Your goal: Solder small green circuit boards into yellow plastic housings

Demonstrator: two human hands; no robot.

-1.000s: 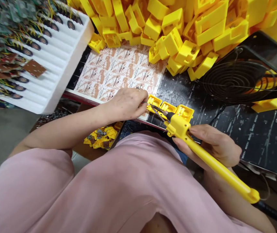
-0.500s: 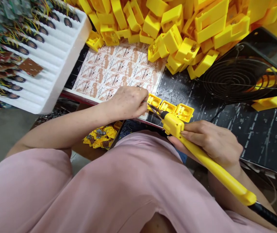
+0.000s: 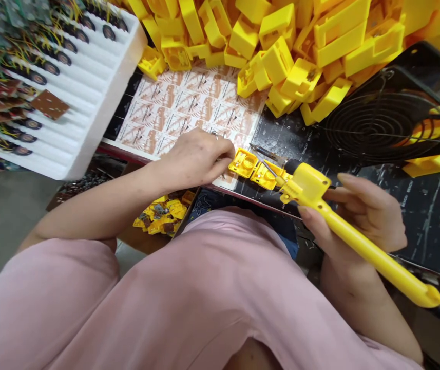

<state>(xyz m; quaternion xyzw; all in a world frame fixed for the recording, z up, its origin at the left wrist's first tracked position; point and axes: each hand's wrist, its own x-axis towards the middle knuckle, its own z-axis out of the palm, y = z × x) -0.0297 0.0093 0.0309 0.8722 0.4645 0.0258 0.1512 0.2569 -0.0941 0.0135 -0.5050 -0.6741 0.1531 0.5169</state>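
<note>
My right hand (image 3: 366, 216) grips a yellow soldering iron (image 3: 350, 236) with a feed tube beside its tip. The dark, slim tip reaches over a short row of small open yellow plastic cases, above the black mat. My left hand (image 3: 200, 156) has its fingers curled and pinched at the left edge of the nearest yellow plastic case (image 3: 244, 163). Another yellow case (image 3: 265, 175) lies to its right, and the iron partly covers a further one. Small metal parts show inside the cases. The ends of my left fingers are partly hidden.
Printed sticker sheets (image 3: 181, 108) lie on the black mat (image 3: 281, 139). A heap of yellow housings (image 3: 277, 56) fills the back. A black fan (image 3: 385, 118) stands at right. A white foam tray (image 3: 100, 92) holds wired parts at left. Below the edge, a box holds yellow pieces (image 3: 161, 213).
My right hand has drawn the soldering iron back to the right, and its tip has left my left fingers. My left hand has shifted slightly left and up; the case beside it shows more.
</note>
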